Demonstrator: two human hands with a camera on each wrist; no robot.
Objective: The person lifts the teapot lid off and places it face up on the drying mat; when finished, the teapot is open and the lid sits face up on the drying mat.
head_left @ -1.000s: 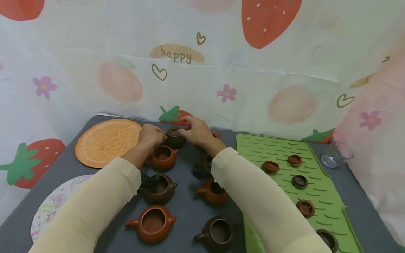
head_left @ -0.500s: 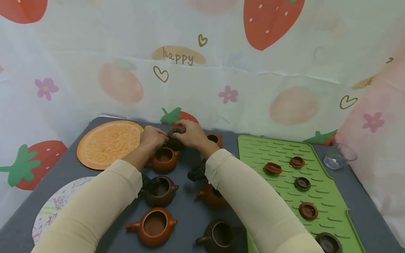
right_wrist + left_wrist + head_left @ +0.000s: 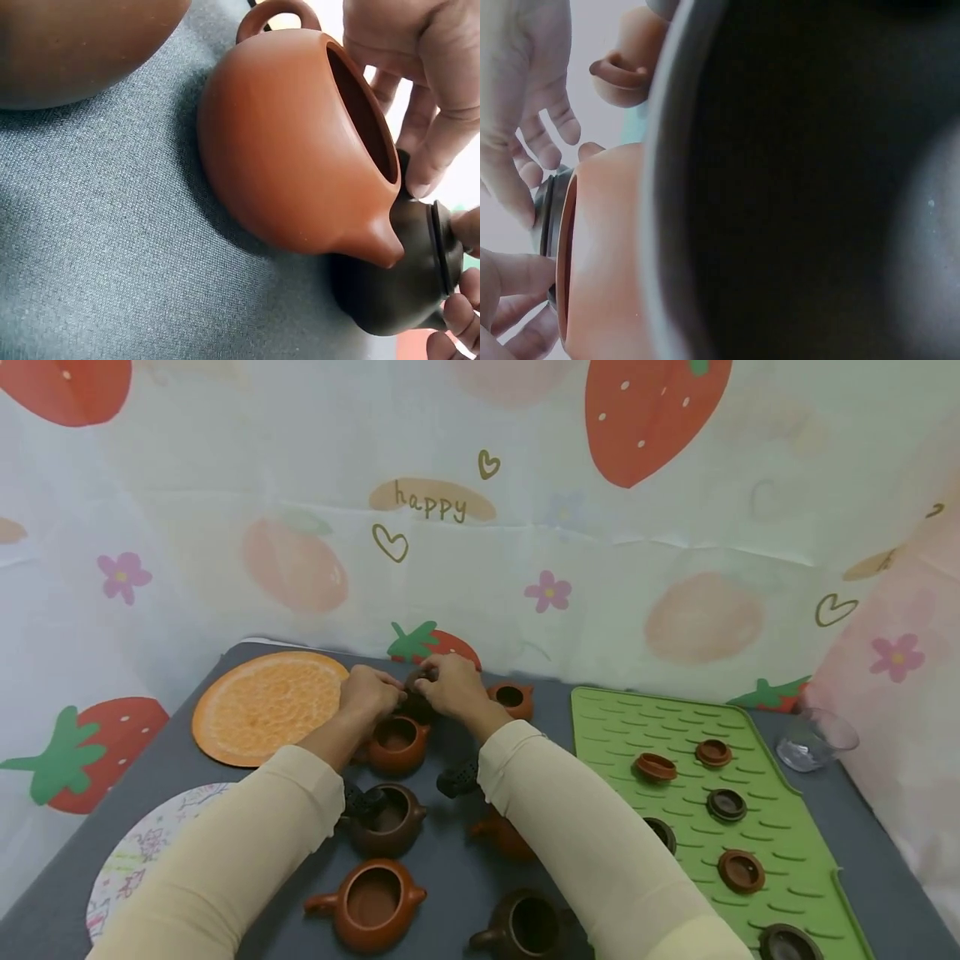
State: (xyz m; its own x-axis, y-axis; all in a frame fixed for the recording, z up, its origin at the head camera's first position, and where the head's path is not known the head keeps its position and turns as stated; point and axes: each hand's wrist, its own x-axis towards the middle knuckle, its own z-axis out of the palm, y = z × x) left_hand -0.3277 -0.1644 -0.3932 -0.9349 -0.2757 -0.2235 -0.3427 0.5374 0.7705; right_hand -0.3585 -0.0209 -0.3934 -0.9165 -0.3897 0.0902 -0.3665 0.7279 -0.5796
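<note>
At the back of the table stands a small dark teapot (image 3: 382, 292) with its dark lid (image 3: 448, 251) seated on top. My left hand (image 3: 370, 697) pinches the teapot on its left side, where a bit of dark handle shows between thumb and fingers in the right wrist view. From the other side, my right hand (image 3: 453, 689) has its thumb and fingers round the lid. Just in front sits a lidless reddish-brown teapot (image 3: 397, 745), close to my left wrist. In the head view, my hands hide much of the dark teapot.
More lidless teapots stand nearer: a brown one (image 3: 386, 822), an orange one (image 3: 372, 906), a dark one (image 3: 528, 927). Another orange teapot (image 3: 512, 695) is behind my right wrist. Several loose lids lie on the green mat (image 3: 622, 718), beside a clear glass (image 3: 813, 739).
My right hand has moved slightly left and closed in over the dark teapot's lid, which showed uncovered before. My left hand stays at the teapot's side. The head view has shifted a little.
</note>
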